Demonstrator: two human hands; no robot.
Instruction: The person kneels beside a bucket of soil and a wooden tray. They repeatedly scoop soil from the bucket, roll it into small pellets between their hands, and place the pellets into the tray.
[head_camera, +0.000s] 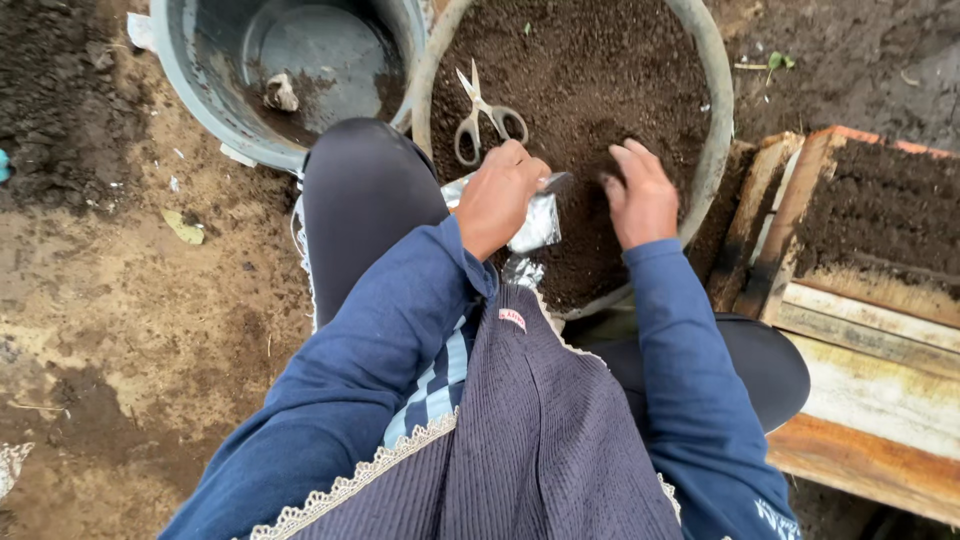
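My left hand (498, 195) grips a clear plastic bag (538, 222) at the near rim of a round basin (716, 120) filled with dark soil. My right hand (642, 195) rests on the soil beside the bag, fingers slightly spread and bent down, with nothing visibly held. A pair of grey-handled scissors (478, 115) lies on the soil just beyond my left hand. Both arms wear blue sleeves, and my knees frame the basin.
A grey bucket (190, 70) with a little soil and debris stands at the upper left. A wooden crate (880, 330) holding soil sits to the right. Bare damp earth surrounds everything.
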